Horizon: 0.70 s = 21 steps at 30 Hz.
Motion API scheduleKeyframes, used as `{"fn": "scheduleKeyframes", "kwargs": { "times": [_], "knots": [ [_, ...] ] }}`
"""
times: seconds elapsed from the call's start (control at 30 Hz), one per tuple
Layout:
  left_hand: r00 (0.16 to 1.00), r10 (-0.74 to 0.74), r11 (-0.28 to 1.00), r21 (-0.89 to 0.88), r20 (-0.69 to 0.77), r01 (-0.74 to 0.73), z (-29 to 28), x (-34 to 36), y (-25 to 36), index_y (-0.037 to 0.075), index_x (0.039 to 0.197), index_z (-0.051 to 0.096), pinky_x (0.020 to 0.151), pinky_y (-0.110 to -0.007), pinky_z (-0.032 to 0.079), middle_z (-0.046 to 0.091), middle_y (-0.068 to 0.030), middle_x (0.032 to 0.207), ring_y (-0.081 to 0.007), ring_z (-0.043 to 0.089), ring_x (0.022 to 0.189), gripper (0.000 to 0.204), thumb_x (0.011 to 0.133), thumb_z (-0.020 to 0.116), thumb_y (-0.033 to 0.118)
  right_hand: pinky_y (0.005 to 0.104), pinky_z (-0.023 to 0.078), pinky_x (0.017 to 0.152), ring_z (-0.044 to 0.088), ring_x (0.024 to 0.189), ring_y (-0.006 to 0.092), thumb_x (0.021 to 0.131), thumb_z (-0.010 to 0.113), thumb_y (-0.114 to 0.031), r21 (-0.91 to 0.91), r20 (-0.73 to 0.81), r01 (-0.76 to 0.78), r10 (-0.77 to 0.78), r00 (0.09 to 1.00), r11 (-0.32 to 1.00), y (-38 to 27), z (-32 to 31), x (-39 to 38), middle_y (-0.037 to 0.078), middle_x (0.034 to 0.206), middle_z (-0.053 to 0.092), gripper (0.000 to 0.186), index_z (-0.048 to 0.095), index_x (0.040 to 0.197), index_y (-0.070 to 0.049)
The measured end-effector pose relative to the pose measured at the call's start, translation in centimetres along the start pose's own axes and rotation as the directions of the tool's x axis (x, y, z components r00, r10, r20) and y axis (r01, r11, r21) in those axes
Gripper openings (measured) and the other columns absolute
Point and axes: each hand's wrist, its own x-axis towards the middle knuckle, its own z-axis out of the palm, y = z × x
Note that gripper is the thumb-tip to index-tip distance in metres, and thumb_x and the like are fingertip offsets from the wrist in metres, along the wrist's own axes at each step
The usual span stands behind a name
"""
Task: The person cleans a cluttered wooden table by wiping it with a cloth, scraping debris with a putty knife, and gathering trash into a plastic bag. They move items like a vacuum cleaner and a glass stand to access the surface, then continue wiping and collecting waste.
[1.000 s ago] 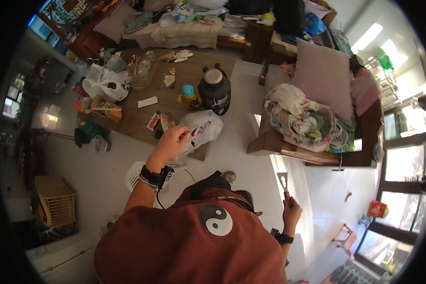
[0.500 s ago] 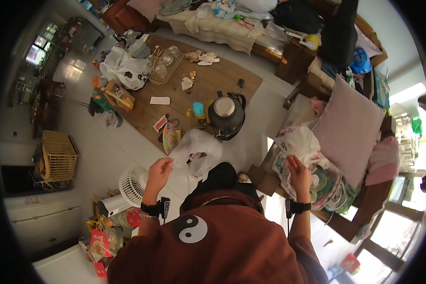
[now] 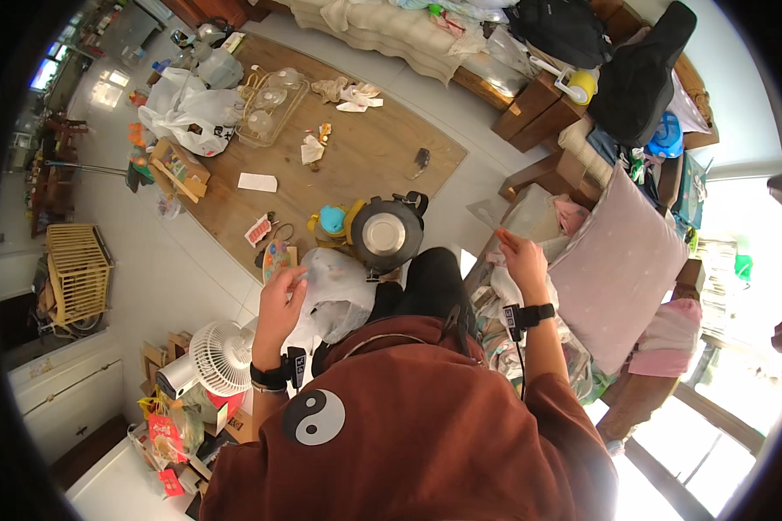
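Observation:
My left hand (image 3: 280,304) is closed, with its fingertips pinched at the edge of a translucent plastic bag (image 3: 334,291). The bag hangs beside my knees, and what is inside it cannot be made out. Over on the right, my right hand (image 3: 523,262) is raised above the cluttered seat. Its fingers are closed on a thin, see-through flat piece (image 3: 488,211) that points up and to the left; its kind is unclear. Ahead of my knees, a dark round pot-like container with a silver lid (image 3: 384,233) stands beside a cup with a blue top (image 3: 331,219).
A low wooden table (image 3: 365,152) carries a white plastic bag (image 3: 187,113), a clear tray with glasses (image 3: 269,108) and crumpled tissues (image 3: 356,95). On the left stands a white fan (image 3: 222,356). A large pink pillow (image 3: 613,269) leans on the seat at right.
My view has turned and shifted, so the table sits further left. My right hand has risen and moved forward with the see-through piece; my left hand stays at the bag.

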Motion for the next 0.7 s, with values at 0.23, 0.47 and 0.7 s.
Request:
{"fn": "scheduleKeyframes", "kwargs": {
  "times": [0.23,0.47,0.7],
  "knots": [
    [0.969,-0.092,0.993,0.057,-0.228,0.108,0.8,2.0,2.1,0.001,0.112,0.063,0.073,-0.032,0.052,0.062,-0.0140,0.099,-0.0232,0.065,0.080,0.022,0.092,0.059,0.007,0.0448,0.053,0.077,0.067,0.092,0.0343,0.086,0.063,-0.024,-0.204,0.107,0.055,-0.033,0.994,0.977,1.2,-1.4,9.5,0.013,0.099,0.071,0.032,0.069,0.117,-0.024],
    [0.776,-0.243,0.931,0.086,-0.582,0.355,5.4,4.8,10.2,0.001,0.109,0.065,0.072,-0.031,0.052,0.063,-0.0117,0.099,-0.0207,0.063,0.084,0.019,0.092,0.057,0.002,0.0475,0.053,0.078,0.066,0.093,0.0379,0.084,0.067,-0.024,-0.218,0.285,0.194,-0.128,0.950,0.956,5.9,-2.8,24.1,0.017,0.098,0.070,0.035,0.067,0.120,-0.023],
    [0.828,-0.189,0.957,0.089,-0.528,0.276,14.9,17.1,20.0,0.002,0.112,0.062,0.074,-0.029,0.053,0.058,-0.0144,0.118,-0.0240,0.064,0.090,0.022,0.091,0.060,0.004,0.0477,0.053,0.078,0.066,0.091,0.0383,0.085,0.067,-0.027,-0.164,0.383,0.370,-0.286,0.878,0.915,10.4,-9.5,37.2,0.017,0.095,0.069,0.039,0.065,0.124,-0.026]
  ]
}}
